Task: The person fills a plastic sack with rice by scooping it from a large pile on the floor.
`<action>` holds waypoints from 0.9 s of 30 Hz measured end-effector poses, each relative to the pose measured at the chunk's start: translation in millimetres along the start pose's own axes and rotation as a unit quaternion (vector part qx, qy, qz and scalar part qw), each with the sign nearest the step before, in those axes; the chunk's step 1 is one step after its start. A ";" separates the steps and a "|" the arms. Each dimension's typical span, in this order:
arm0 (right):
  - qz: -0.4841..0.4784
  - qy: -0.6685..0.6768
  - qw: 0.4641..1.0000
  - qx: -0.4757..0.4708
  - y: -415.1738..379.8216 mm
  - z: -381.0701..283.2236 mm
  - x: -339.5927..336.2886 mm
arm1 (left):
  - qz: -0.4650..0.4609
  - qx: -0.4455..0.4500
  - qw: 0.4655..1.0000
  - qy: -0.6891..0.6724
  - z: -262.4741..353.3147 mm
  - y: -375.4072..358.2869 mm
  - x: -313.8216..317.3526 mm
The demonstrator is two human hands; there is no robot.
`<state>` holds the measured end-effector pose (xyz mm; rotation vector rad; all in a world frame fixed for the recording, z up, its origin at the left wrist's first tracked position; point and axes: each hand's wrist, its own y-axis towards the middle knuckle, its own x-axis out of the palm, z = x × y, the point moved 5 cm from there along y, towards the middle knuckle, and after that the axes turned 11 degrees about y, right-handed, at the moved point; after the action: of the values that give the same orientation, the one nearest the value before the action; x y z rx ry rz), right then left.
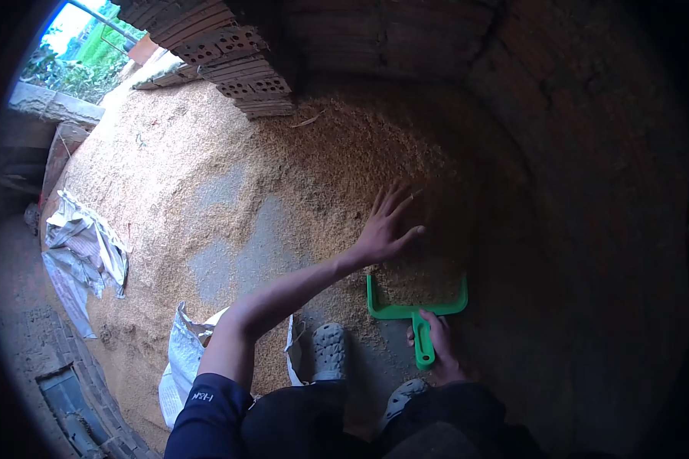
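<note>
My right hand (438, 344) is wrapped around the handle of a green dustpan (419, 311), low on the floor. The pan's mouth faces away from me, against a heap of golden rice husks or grain (337, 164), and some of it lies inside the pan. Just beyond the pan, my left hand (389, 229) reaches out over the heap with its fingers spread, palm toward the grain. Nothing shows in that hand.
Below my left arm stands a white woven sack (182, 359) with its mouth partly open. Another crumpled sack (84, 249) lies at the left. A hollow-brick pillar (245, 69) juts in at the top, and a dark brick wall (589, 153) curves along the right. My clogs (329, 352) stand close behind the pan.
</note>
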<state>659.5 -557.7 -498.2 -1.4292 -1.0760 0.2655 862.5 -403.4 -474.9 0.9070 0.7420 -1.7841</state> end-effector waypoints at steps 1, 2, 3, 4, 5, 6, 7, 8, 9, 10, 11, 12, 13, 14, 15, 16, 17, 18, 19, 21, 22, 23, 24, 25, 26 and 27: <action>0.004 0.001 1.000 -0.001 -1.7 -0.7 0.3 | 0.068 0.039 0.993 0.083 -1.9 13.8 -16.7; 0.008 -0.005 1.000 -0.006 -4.6 -2.3 2.3 | 0.142 0.002 0.987 0.071 -16.7 35.1 -35.2; 0.012 -0.011 1.000 -0.011 -7.6 -1.7 2.1 | 0.213 -0.035 0.975 0.057 -37.2 59.8 -52.9; 0.017 -0.008 1.000 -0.014 -9.2 0.3 -0.6 | 0.258 -0.068 0.961 0.076 -57.8 85.8 -65.9; 0.018 -0.002 1.000 -0.007 -9.7 2.4 -2.3 | 0.305 -0.100 0.942 0.095 -80.2 109.5 -77.2; 0.019 0.003 1.000 -0.001 -9.9 3.6 -4.6 | 0.305 -0.096 0.943 0.091 -111.8 130.3 -74.2; 0.010 0.002 1.000 0.001 -10.4 4.9 -8.4 | 0.293 -0.016 0.898 0.327 -135.9 149.7 -58.5; 0.013 0.003 1.000 -0.004 -12.0 5.9 -12.0 | 0.263 0.062 0.795 0.543 -141.0 160.5 -40.8; 0.012 0.014 1.000 -0.016 -13.2 5.2 -13.8 | 0.267 0.063 0.796 0.540 -122.0 160.8 -41.8; 0.008 0.025 0.999 -0.028 -13.9 2.4 -13.1 | 0.227 -0.022 0.925 0.305 -102.2 156.8 -48.4; 0.005 0.026 0.999 -0.029 -15.6 -0.1 -10.3 | 0.168 -0.103 0.979 0.047 -89.8 148.0 -42.0; 0.020 0.026 0.999 -0.037 -17.3 -3.9 -9.8 | 0.183 -0.091 0.978 0.026 -74.5 136.6 -34.0; 0.035 0.027 0.998 -0.044 -18.0 -6.8 -10.4 | 0.197 -0.079 0.977 0.006 -62.8 123.3 -26.4; 0.034 0.029 0.998 -0.044 -16.8 -10.8 -12.3 | 0.157 -0.094 0.983 -0.011 -51.0 109.8 -21.8; 0.025 0.023 0.999 -0.031 -14.2 -15.1 -13.9 | 0.116 -0.109 0.987 -0.029 -41.0 96.5 -16.6; 0.019 0.016 1.000 -0.016 -12.1 -15.6 -14.4 | 0.073 -0.097 0.992 -0.036 -34.6 83.5 -5.4; 0.029 0.021 0.999 -0.020 -11.9 -16.2 -15.6 | 0.030 -0.088 0.995 -0.045 -28.8 68.0 7.1; 0.033 0.017 0.999 -0.012 -13.9 -14.0 -18.4 | 0.026 -0.097 0.994 -0.048 -18.4 50.9 9.9; 0.032 0.003 0.999 -0.026 -15.2 -15.5 -20.8 | -0.001 -0.050 0.997 -0.062 3.5 38.2 6.6; 0.025 -0.013 0.998 -0.047 -13.8 -20.7 -24.2 | -0.022 -0.012 0.997 -0.074 26.3 18.4 7.6; 0.025 -0.021 0.999 -0.036 -15.3 -19.6 -25.4 | -0.059 -0.031 0.996 -0.057 30.9 4.7 15.8; 0.021 -0.026 0.999 -0.034 -15.9 -22.5 -24.1 | -0.094 -0.051 0.994 -0.039 35.2 -6.8 22.0; 0.015 -0.031 0.999 -0.034 -15.7 -24.9 -22.7 | -0.088 -0.065 0.993 -0.039 40.6 -14.7 21.5; 0.033 -0.032 0.999 -0.022 -14.8 -23.7 -25.0 | -0.092 -0.015 0.994 -0.056 51.5 -20.7 19.7; 0.024 -0.043 0.999 -0.013 -12.4 -21.5 -27.3 | -0.094 0.036 0.992 -0.071 60.7 -24.6 16.2; 0.004 -0.028 0.999 -0.026 -10.1 -20.2 -31.0 | -0.085 0.021 0.994 -0.067 62.9 -27.2 11.3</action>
<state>653.1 -595.6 -498.6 -1.4790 -1.1307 0.2864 818.4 -449.9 -448.2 0.7604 0.7153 -1.9961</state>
